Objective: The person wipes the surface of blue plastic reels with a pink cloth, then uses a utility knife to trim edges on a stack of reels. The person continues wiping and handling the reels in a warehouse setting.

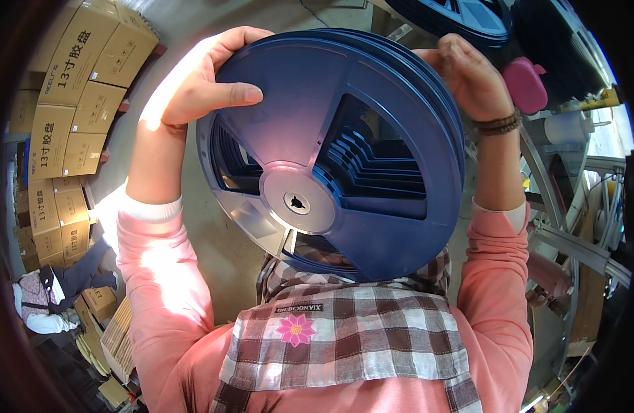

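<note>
A stack of several dark blue plastic reels (282, 124) is held up in front of my chest, tilted so that the round face of the front one shows. It has a pale hub with a small centre hole and wide cut-out windows. My left hand (206, 86) grips the upper left rim, thumb flat on the front face and fingers behind the edge. At the upper right, my right hand (474, 81) is closed with its fingers bent against the back of the stack. The reels partly hide those fingertips.
Cardboard boxes (89, 103) are piled along the left. More dark reels (461, 17) lie at the top right, near a pink pouch-like thing (525, 84). A metal frame (578, 244) stands on the right. A person (55, 296) is at the lower left, by flat cardboard (117, 341).
</note>
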Motion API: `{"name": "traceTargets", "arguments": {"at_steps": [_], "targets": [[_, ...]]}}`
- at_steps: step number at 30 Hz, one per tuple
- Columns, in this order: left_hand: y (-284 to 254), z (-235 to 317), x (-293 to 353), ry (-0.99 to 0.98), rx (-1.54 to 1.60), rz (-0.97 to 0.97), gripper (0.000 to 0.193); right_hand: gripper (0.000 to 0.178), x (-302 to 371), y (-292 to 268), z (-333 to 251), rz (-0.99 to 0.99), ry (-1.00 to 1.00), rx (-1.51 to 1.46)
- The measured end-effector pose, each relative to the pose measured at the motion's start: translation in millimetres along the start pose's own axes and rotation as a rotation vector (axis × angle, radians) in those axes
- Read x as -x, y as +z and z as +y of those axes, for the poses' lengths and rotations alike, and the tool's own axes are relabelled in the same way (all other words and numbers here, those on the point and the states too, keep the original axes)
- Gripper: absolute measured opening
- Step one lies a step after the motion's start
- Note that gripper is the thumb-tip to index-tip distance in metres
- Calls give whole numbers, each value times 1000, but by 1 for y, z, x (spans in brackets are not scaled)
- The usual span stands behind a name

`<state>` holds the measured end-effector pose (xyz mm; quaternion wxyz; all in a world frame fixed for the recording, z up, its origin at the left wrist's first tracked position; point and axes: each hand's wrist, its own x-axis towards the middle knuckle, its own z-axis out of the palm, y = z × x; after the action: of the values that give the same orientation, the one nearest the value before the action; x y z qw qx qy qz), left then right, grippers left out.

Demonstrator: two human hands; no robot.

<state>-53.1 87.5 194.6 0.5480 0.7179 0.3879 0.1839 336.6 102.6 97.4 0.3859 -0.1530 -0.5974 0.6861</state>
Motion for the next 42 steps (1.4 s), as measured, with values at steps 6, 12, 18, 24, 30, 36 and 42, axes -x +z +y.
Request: {"name": "traceTargets", "arguments": {"at_steps": [6,12,18,24,30,36,42], "targets": [[-2,-5,4,60,3,51,70,33,-7,54,59,164,-2,337],[-3,-8,4,73,-7,56,69,33,-17,83,69,194,-70,535],[-6,-11,2,26,-3,33,77,34,-24,98,76,223,-121,682],[-3,-12,4,82,26,51,67,34,-23,98,80,234,-173,834],[-5,-14,5,114,32,59,75,35,-9,39,66,284,-242,1299],[8,-7,-3,94,-31,109,81,34,5,26,43,274,211,770],[-3,-15,-4,147,-238,111,76,29,4,33,-40,52,186,251]]}}
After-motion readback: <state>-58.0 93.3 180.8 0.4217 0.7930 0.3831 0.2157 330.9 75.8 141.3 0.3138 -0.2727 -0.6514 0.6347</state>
